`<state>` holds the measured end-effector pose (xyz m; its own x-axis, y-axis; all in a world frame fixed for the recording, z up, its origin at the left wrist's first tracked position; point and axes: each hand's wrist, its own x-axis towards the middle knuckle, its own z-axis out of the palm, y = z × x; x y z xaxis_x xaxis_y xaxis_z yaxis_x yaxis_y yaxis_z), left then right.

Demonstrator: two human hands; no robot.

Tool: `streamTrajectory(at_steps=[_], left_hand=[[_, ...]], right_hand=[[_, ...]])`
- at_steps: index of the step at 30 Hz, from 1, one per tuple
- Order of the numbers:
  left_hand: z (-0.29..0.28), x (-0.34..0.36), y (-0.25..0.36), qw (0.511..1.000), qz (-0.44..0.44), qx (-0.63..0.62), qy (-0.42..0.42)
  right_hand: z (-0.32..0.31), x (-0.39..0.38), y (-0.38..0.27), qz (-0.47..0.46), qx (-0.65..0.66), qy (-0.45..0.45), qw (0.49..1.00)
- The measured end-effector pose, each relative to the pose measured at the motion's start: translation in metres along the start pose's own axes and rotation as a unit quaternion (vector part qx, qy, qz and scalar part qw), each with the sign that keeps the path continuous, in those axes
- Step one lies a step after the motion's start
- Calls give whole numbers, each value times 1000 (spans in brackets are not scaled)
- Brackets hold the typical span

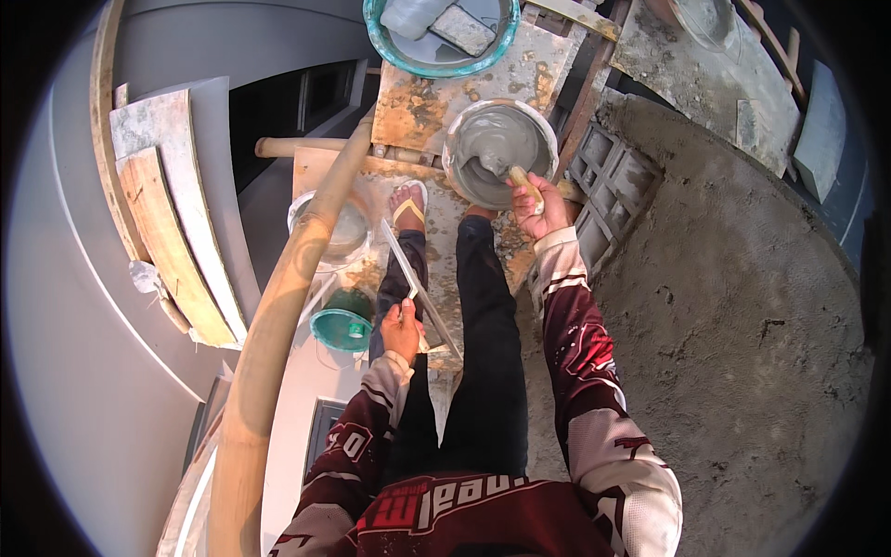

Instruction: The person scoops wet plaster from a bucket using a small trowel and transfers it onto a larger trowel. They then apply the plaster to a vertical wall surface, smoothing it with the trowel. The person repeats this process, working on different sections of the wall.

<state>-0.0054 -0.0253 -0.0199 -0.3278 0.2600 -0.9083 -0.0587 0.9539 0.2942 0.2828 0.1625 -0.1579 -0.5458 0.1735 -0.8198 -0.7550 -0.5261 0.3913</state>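
My right hand (pixel 541 206) is closed around the wooden handle (pixel 525 186) of a trowel. Its blade is sunk out of sight in grey mortar (pixel 497 135), inside a round, mortar-smeared bucket (pixel 549 169) ahead of my feet. Lower and to the left, my left hand (pixel 401 331) grips a plastering float (pixel 422 292), a long flat tool seen nearly edge-on. The float slants across in front of my legs, away from the bucket. My fingers hide part of its handle.
Stained boards (pixel 422 107) form the platform underfoot. A thick bamboo pole (pixel 288 269) runs along the left. Rough wet plaster (pixel 733 306) covers the right side. A turquoise basin (pixel 445 67), a green bucket (pixel 336 330) and a pale bucket (pixel 351 232) stand nearby.
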Motion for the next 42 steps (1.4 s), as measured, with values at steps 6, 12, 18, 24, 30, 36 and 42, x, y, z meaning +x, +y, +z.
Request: streamTrajectory(at_steps=[6,12,18,24,30,36,42], left_hand=[[36,22,29,998,23,-46,-39],[94,66,94,943,260,207,-30],[129,79,146,788,427,444,-9],[140,90,159,764,373,521,-67],[153,97,168,685,476,543,-101],[164,102,170,643,540,530,-116],[169,111,174,622,558,538,-109]], right_hand=[[33,-77,55,-96,-399,206,888],[40,-105,76,-117,-480,224,840],[44,-120,93,-132,-436,206,866],[52,-129,103,-134,-423,166,881],[55,-144,108,-161,-386,167,893],[60,-166,113,-177,-384,187,887],[64,-186,122,-179,-374,203,887]])
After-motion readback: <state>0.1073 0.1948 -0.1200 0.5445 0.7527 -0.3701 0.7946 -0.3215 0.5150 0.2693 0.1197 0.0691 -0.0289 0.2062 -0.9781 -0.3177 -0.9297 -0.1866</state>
